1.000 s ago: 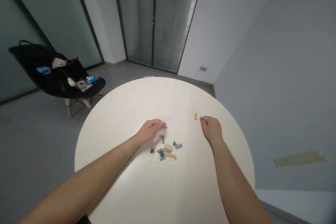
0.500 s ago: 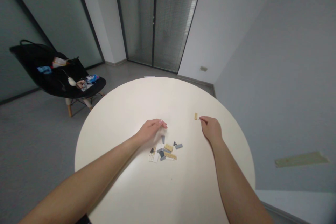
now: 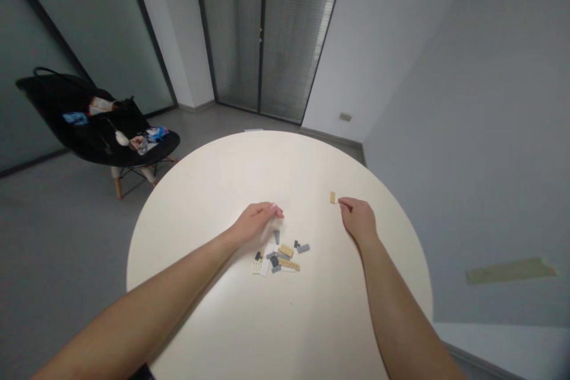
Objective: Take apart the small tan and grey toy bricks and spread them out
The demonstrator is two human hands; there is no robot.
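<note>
On the round white table, my left hand (image 3: 258, 219) rests just above a loose group of small bricks, its fingers loosely curled; whether anything is in them cannot be made out. A grey wedge piece (image 3: 276, 237) lies just below those fingers. The group has a tan brick (image 3: 285, 250), a long tan piece (image 3: 289, 264), a white piece (image 3: 264, 267) and several grey ones. To the right, my right hand (image 3: 357, 217) pinches its fingertips together, perhaps on something white and tiny. Left of the fingertips, apart from them, lies a small tan plate (image 3: 332, 197).
The white table (image 3: 249, 326) has a rounded edge all about. Beyond it at the left stands a black chair (image 3: 107, 142) with a bag and small items on it. Glass doors (image 3: 267, 35) and grey walls (image 3: 472, 148) stand behind and to the right.
</note>
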